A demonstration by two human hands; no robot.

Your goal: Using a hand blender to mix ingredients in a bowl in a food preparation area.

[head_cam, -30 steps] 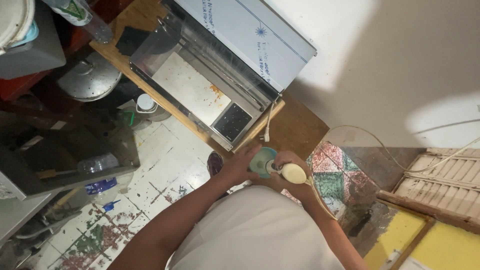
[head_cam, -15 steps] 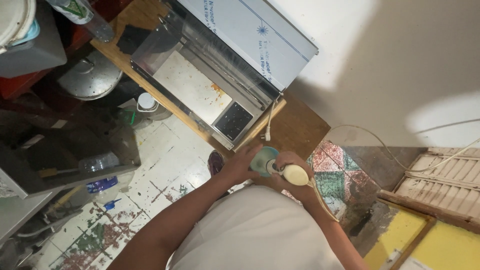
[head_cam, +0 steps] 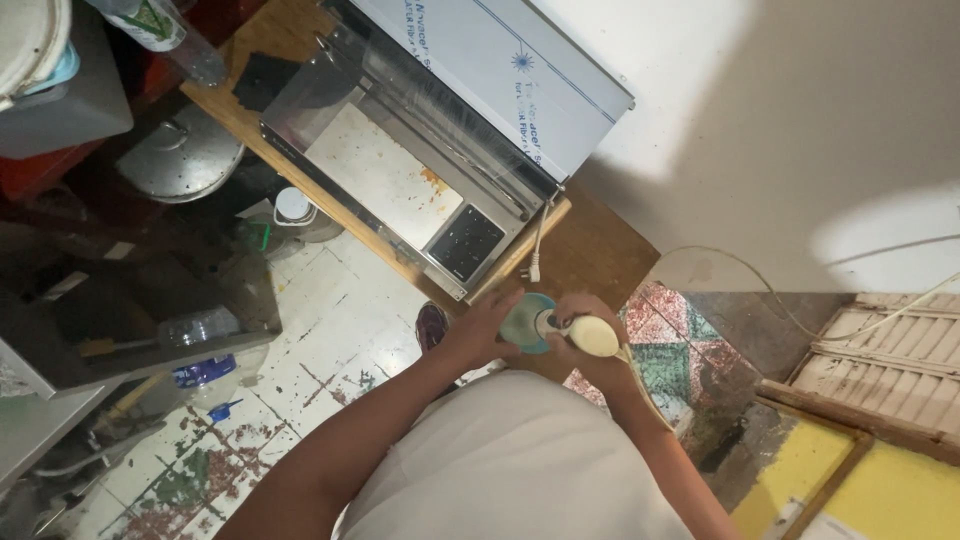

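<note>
Steel lid (head_cam: pixel 185 155) lies at ten o'clock, the sealing machine (head_cam: pixel 440 150) at twelve on the wooden worktop (head_cam: pixel 590 255). Since a second ago, nothing has shifted: left hand (head_cam: pixel 480 330) cups the teal disc (head_cam: pixel 525 322), fingers curled round its rim; right hand (head_cam: pixel 580 335) is closed on the cream handle (head_cam: pixel 592 337). Both sit just off the worktop's near edge, above open tiled floor (head_cam: pixel 330 340).
</note>
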